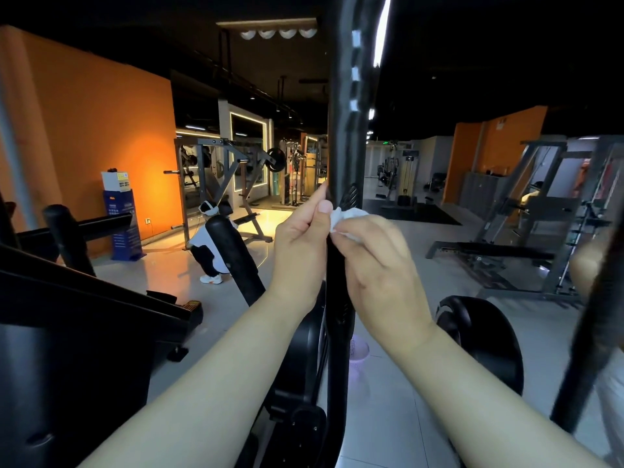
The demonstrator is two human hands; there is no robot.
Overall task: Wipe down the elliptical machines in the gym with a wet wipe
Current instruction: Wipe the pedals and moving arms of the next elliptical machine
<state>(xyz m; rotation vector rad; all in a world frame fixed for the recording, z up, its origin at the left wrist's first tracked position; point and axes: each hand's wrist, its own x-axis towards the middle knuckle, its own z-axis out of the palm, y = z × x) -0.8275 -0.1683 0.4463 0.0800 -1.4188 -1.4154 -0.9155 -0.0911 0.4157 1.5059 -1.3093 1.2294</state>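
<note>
Orange walls (101,130) are glowing at ten o'clock; left hand (300,244) is gripping the elliptical bar (344,146) steady, right hand (378,261) pinching the wet wipe (347,216) against it.

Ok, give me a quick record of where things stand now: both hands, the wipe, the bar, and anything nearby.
left hand: grips the bar, thumb up next to the wipe
right hand: holds the wipe against the bar
wipe: white, crumpled, showing above the right hand
bar: black, upright, runs out of the top of the frame
basket: lilac, on the floor beyond the bar
person: crouching on the floor in the background, left of the hands
</note>
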